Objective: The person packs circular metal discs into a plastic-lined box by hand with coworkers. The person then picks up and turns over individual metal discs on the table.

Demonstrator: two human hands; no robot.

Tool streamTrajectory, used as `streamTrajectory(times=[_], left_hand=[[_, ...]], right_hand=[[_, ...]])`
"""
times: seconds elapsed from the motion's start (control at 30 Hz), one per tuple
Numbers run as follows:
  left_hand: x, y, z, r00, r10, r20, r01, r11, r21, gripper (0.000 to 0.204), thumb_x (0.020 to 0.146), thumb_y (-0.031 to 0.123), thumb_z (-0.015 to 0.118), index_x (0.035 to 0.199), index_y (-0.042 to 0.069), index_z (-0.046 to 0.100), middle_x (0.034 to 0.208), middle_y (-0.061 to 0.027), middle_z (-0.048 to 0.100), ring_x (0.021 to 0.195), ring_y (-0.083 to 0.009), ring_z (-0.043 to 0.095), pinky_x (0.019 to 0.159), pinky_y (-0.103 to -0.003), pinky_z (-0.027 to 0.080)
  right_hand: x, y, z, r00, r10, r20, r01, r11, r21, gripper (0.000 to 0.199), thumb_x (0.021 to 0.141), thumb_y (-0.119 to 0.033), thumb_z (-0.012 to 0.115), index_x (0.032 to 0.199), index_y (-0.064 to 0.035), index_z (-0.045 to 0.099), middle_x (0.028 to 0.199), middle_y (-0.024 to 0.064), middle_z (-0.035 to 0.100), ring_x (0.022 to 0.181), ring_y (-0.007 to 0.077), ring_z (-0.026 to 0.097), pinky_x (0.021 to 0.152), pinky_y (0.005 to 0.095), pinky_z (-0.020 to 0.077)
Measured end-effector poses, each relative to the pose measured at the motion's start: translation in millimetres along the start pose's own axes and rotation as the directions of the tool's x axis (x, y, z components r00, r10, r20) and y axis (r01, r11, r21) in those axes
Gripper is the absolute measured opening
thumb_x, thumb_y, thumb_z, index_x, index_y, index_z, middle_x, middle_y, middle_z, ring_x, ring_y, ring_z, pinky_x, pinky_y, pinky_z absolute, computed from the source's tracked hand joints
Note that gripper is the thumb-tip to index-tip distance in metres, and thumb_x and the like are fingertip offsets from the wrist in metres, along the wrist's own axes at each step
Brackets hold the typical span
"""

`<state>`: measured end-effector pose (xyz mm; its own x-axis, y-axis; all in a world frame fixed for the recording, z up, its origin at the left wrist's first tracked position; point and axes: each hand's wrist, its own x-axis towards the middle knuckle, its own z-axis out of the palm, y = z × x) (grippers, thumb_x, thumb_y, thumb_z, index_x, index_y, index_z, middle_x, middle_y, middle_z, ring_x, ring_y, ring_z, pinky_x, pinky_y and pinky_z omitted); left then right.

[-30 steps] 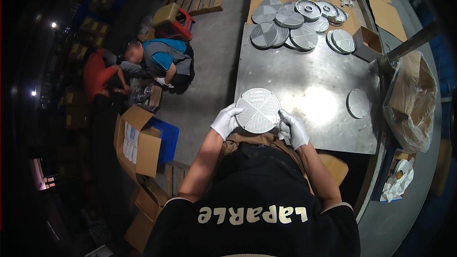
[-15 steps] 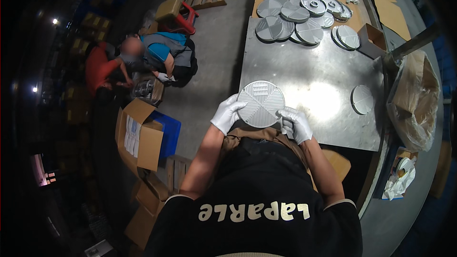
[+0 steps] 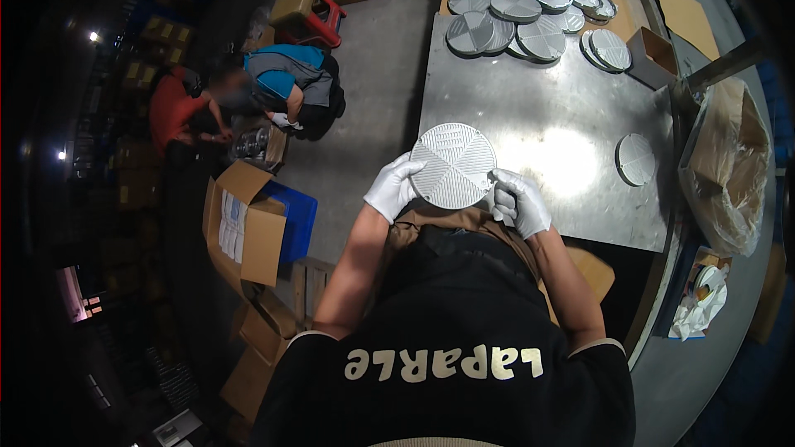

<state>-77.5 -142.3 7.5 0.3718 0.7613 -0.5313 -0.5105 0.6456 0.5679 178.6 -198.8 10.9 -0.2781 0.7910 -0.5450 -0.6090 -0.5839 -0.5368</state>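
A round grey metal disc [image 3: 453, 167], its ribbed face split into wedge-shaped sectors, is held up above the near left edge of the metal table. My left hand [image 3: 392, 188], in a white glove, grips its left rim with the thumb lying over the face. At the lower right rim is my gloved right hand [image 3: 522, 204], its fingers curled and the fingertips against the edge by a small hole. Whatever those curled fingers may hold is hidden. A similar disc [image 3: 635, 160] lies alone on the table to the right.
Several more discs [image 3: 542, 38] lie piled at the table's far end, beside an open cardboard box [image 3: 654, 57]. A plastic-lined bag [image 3: 729, 167] hangs off the right side. Two people [image 3: 290, 87] bend over parts at left, near a blue crate [image 3: 291, 219] and a red stool [image 3: 319, 21].
The disc and both hands have shifted slightly up in the picture, and the disc's face has tilted and catches more light. My right hand stays at its lower right rim.
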Motion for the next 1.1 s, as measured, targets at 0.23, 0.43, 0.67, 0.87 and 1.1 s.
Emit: streamTrajectory(times=[0.23, 0.43, 0.67, 0.87, 1.1], left_hand=[[-2.0, -0.1, 1.5, 1.0, 0.01, -0.003, -0.009, 1.0, 0.009, 0.038, 0.09, -0.003, 0.047, 0.127, -0.009, 0.046, 0.117, -0.0182, 0.059, 0.104, -0.0266, 0.063, 0.09, -0.036, 0.053], [-7.1, 3.8, 13.1, 0.998, 0.058, -0.025, -0.054, 0.99, 0.132, 0.037, 0.089, -0.005, 0.048, 0.126, -0.009, 0.047, 0.116, -0.017, 0.06, 0.103, -0.0246, 0.063, 0.089, -0.034, 0.054], [-18.5, 8.6, 24.7, 0.992, 0.119, 0.032, -0.121, 0.887, 0.446, 0.035, 0.078, -0.009, 0.062, 0.113, -0.005, 0.058, 0.107, -0.0116, 0.064, 0.099, -0.0172, 0.063, 0.084, -0.028, 0.052], [-21.2, 5.4, 32.5, 0.905, 0.362, 0.223, -0.416, 0.646, 0.64, 0.036, 0.067, -0.016, 0.06, 0.1, -0.003, 0.063, 0.106, -0.012, 0.066, 0.11, -0.0228, 0.06, 0.092, -0.032, 0.048], [-17.6, 4.1, 28.7, 0.878, 0.411, 0.245, -0.47, 0.645, 0.603, 0.036, 0.062, -0.018, 0.054, 0.093, -0.003, 0.062, 0.104, -0.0141, 0.066, 0.117, -0.0265, 0.057, 0.099, -0.035, 0.044]], right_hand=[[-1.1, 0.7, -0.6, 1.0, 0.009, -0.013, -0.009, 1.0, -0.024, 0.017, 0.089, -0.019, 0.062, 0.091, -0.0019, 0.063, 0.051, -0.0065, 0.035, 0.037, 0.005, 0.028, 0.037, 0.0221, 0.0324], [2.1, 5.1, -4.0, 0.999, 0.028, -0.016, -0.029, 0.997, -0.072, 0.015, 0.089, -0.016, 0.063, 0.094, -0.0014, 0.064, 0.055, -0.0043, 0.045, 0.039, 0.0041, 0.032, 0.038, 0.0205, 0.0317], [2.7, 9.3, -2.5, 0.996, -0.057, -0.071, 0.038, 0.969, -0.246, 0.024, 0.079, -0.006, 0.073, 0.1, 0.0017, 0.066, 0.079, 0.0021, 0.065, 0.056, 0.0038, 0.052, 0.048, 0.0189, 0.0409], [11.0, 17.1, -6.2, 0.944, -0.326, -0.044, 0.25, 0.798, -0.549, 0.032, 0.072, 0.003, 0.073, 0.103, 0.0025, 0.066, 0.087, 0.0018, 0.067, 0.072, 0.0045, 0.057, 0.059, 0.0181, 0.0442], [8.3, 13.6, 0.8, 0.915, -0.401, -0.048, 0.304, 0.76, -0.574, 0.023, 0.071, -0.002, 0.076, 0.093, -0.0008, 0.069, 0.071, -0.009, 0.054, 0.061, 0.0, 0.042, 0.054, 0.0167, 0.0349]])
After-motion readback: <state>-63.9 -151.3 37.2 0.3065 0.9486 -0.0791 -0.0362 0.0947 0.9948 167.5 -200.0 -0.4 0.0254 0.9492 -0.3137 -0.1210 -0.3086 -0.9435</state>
